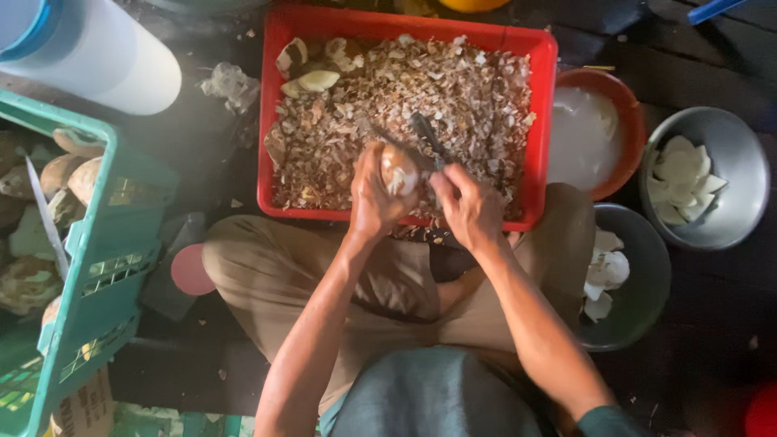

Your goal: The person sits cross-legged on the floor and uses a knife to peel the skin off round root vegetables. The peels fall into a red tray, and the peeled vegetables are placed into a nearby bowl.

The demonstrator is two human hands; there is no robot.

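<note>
Your left grip [374, 202] is clamped on a half-peeled coconut piece [398, 171] over the red tray [541, 121] of shavings; your right grip [468, 206] is closed on the peeler [422, 133]. You're mid-peel: I'd turn the brown side up next.

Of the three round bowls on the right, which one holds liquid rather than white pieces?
The reddish-brown bowl right beside the red crate: it holds milky white liquid. The two grey metal bowls hold white peeled pieces instead.
</note>
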